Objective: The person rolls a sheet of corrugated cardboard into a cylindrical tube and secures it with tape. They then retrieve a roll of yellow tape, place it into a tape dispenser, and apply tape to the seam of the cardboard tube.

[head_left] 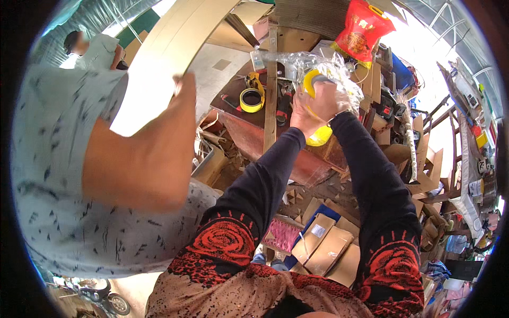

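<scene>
A curved yellow piece (309, 81) sits gripped in the right hand (326, 99); whether the left hand (303, 114), just beside, grips anything, I cannot tell. Clear plastic (347, 85) spreads beyond the fingers, a tape roll (260, 106) to their left.

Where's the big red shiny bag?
In the head view, the red bag is at the upper right, just above the crumpled clear plastic, and up and to the right of the person's right hand.

The plastic (352, 94) at two o'clock is clear, the tape (251, 108) at twelve yellow, the bag (363, 32) at one red, the shirt (101, 233) at eight pale, dark-flecked.
</scene>
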A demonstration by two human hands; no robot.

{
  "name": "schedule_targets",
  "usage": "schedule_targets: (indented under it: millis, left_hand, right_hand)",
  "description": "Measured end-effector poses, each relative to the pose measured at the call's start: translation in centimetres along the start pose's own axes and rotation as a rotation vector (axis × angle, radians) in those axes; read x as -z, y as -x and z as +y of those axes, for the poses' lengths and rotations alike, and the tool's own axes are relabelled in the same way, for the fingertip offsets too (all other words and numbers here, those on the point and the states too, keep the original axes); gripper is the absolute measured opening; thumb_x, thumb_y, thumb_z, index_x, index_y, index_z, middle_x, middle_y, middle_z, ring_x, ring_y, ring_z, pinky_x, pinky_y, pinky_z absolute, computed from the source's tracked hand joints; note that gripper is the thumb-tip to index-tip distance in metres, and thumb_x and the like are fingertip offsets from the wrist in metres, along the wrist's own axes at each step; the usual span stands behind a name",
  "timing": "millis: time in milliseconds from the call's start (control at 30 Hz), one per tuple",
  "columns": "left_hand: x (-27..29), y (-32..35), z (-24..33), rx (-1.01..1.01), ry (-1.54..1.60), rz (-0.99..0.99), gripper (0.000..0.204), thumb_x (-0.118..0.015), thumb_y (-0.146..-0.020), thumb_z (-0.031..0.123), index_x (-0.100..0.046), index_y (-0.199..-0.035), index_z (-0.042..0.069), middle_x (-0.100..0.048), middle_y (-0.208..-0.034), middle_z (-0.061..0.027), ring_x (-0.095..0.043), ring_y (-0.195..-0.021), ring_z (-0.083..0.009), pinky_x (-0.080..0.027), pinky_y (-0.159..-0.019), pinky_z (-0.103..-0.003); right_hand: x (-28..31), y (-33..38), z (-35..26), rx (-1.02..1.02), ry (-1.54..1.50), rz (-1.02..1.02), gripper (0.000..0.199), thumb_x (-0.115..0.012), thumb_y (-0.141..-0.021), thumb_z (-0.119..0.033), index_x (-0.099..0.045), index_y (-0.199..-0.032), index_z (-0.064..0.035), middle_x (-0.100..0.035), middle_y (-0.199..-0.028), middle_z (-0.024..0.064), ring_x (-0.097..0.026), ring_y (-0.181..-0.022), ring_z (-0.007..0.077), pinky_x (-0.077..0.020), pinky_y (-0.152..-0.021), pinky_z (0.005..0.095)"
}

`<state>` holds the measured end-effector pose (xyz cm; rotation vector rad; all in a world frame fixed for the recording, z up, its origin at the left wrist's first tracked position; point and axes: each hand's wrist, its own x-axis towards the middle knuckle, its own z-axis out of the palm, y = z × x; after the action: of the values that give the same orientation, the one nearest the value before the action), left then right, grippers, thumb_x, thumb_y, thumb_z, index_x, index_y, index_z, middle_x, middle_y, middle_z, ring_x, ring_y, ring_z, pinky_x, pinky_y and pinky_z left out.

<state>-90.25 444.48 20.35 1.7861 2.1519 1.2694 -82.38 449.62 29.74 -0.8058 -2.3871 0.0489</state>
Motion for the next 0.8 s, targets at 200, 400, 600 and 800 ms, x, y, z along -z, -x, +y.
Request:
schedule_targets:
  millis: [200, 400, 600, 800]
  left_hand:
    - [-1.3, 1.6, 0.7, 0.132, 0.25, 0.111, 0.135, -0.098, -0.05, 0.046, -0.023, -0.151, -0.002, -0.037, -0.146, -0.0222, -0.036, -0.14, -0.0372, -0.03, -0.12, -0.043]
    - [-2.2, 0.1, -1.3, 0.031, -0.043, 0.034, 0.144, -0.096, -0.05, 0.056, -0.017, -0.154, -0.004, -0.033, -0.149, -0.0248, -0.037, -0.14, -0.038, -0.032, -0.119, -0.044]
    - [1.8, 0.4, 2.0, -0.054, 0.213, -0.021, 0.138, -0.094, -0.053, 0.057, -0.023, -0.157, 0.003, -0.039, -0.151, -0.0227, -0.037, -0.141, -0.0414, -0.035, -0.116, -0.052]
    - [5.5, 1.6, 10.3, -0.429, -0.199, -0.201, 0.115, -0.091, -0.063, 0.051, -0.036, -0.156, 0.011, -0.044, -0.153, -0.0136, -0.039, -0.143, -0.0368, -0.031, -0.119, -0.054]
  right_hand:
    - [4.8, 0.6, 0.3, 0.007, 0.113, -0.18, 0.047, -0.068, -0.084, -0.056, -0.068, -0.085, -0.0093, -0.071, -0.085, 0.0175, -0.07, -0.08, 0.0392, -0.055, -0.07, 0.0509]
    - [4.8, 0.0, 0.2, -0.017, 0.086, -0.09, 0.047, -0.068, -0.085, -0.055, -0.067, -0.085, -0.0086, -0.072, -0.086, 0.0179, -0.07, -0.08, 0.04, -0.0551, -0.071, 0.0521]
    - [3.9, 3.0, 3.5, -0.1, -0.077, 0.116, 0.048, -0.069, -0.089, -0.051, -0.071, -0.096, -0.0034, -0.072, -0.085, 0.0199, -0.07, -0.079, 0.0403, -0.0555, -0.072, 0.0472]
    - [6.2, 14.0, 8.3, -0.349, 0.17, 0.157, 0.036, -0.069, -0.092, -0.023, -0.067, -0.124, -0.0077, -0.072, -0.117, 0.0169, -0.073, -0.1, 0.0246, -0.0589, -0.087, 0.0354]
